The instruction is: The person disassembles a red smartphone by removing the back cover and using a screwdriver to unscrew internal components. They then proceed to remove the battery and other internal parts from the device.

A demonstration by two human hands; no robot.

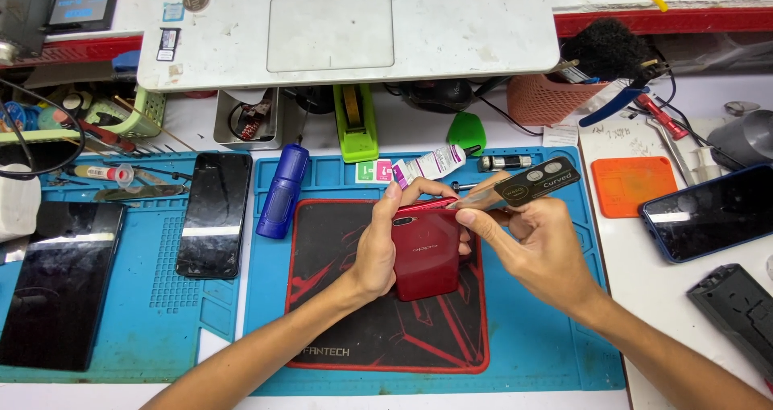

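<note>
My left hand (385, 237) grips a red phone (427, 259) by its left side, back facing up, over a black and red mat (338, 313). My right hand (531, 245) pinches a thin flat pry card (527, 181), dark with a clear end, whose tip rests at the phone's top right edge. Both hands meet at the phone's upper end.
A blue work mat (547, 337) lies under the black one. A blue cylinder (282, 191), two dark phones (213, 214) (60, 281), a glue tube (431, 166), a green tool (355, 124) and a white laptop (346, 28) surround it. Right: orange pad (632, 185), blue-cased phone (708, 213).
</note>
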